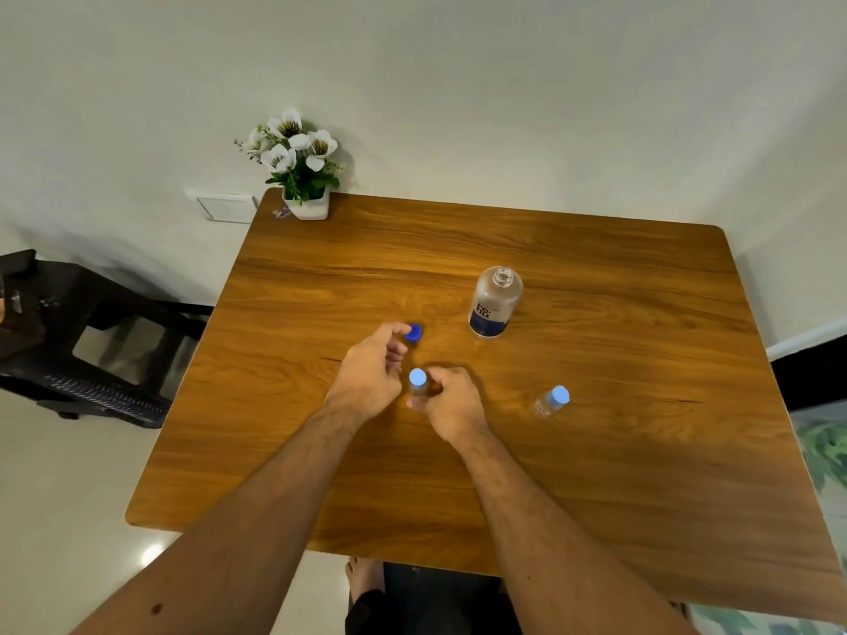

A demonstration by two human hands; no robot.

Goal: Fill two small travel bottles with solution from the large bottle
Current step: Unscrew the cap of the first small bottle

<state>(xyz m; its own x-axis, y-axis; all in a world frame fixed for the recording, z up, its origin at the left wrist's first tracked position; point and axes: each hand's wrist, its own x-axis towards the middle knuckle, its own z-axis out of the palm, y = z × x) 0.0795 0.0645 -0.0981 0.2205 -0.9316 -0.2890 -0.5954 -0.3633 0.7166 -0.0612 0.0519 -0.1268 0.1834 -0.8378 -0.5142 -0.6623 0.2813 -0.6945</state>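
**Both hands around the first small bottle, big one sitting uncapped**

So from my head cam I'm looking down at the wooden table (596,474); both arms are stretched out over the middle of it. The near small travel bottle (417,385) stands upright between my two hands, light blue cap on top; my right hand (451,405) is curled around its lower body, fingers closed on it as far as I can see, though the grip side is partly hidden by the knuckles. My left hand (369,375) is just beside the bottle on the other side, fingers bent and loosely apart; the fingertips reach toward the dark blue cap (414,333), which lies on the table just beyond the hand. Honestly can't tell if the fingers touch that cap or just hover at it; it's a bit blurred there.

The large bottle (494,301) stands upright further back and to the right, neck open with no cap on it, dark blue label facing me; well apart from both hands. The second small travel bottle (551,401) is off to the right of my right hand, capped in light blue, standing alone.

Back left corner of the table has a white pot of white flowers (300,169) against the wall; a dark chair (82,341) sits left of the table.
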